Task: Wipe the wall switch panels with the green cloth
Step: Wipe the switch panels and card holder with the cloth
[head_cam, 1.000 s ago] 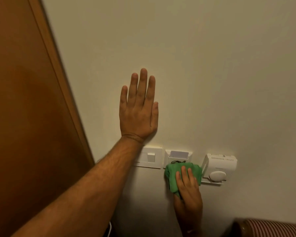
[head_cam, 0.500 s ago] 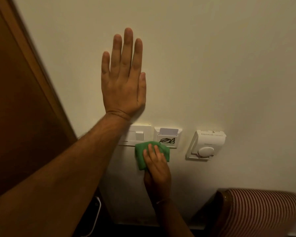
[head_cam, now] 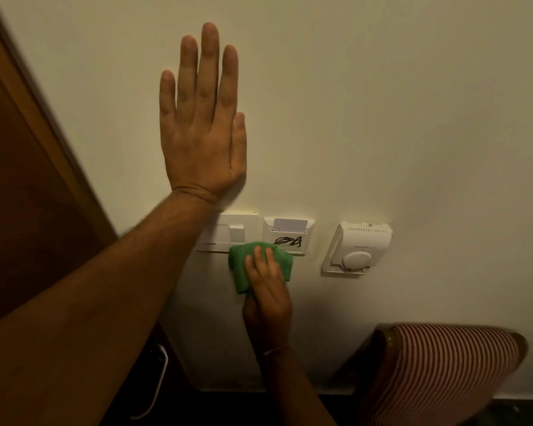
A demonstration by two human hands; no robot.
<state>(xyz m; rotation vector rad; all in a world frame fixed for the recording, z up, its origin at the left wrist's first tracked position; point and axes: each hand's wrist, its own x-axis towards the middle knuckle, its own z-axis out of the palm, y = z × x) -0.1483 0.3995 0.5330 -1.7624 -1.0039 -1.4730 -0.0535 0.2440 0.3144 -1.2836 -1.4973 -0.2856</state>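
Observation:
My left hand (head_cam: 202,118) lies flat against the cream wall, fingers straight and together, just above the white switch panel (head_cam: 228,233). My right hand (head_cam: 266,290) presses the green cloth (head_cam: 240,265) to the wall at the lower edges of that switch panel and of the key-card holder panel (head_cam: 290,233). The cloth covers the bottom corners where the two panels meet. A card sits in the holder's slot, above a black scribble. A white thermostat (head_cam: 359,249) with a round dial hangs to the right, apart from the cloth.
A brown wooden door and its frame (head_cam: 34,167) run down the left side. A chair back with red and white stripes (head_cam: 443,370) stands at the lower right against the wall. A white cable (head_cam: 159,385) hangs near the floor below my left forearm.
My right hand has carried the cloth leftwards from beside the thermostat to the junction of the switch panel and card holder. The view shifted down and right. My left hand stayed flat on the wall.

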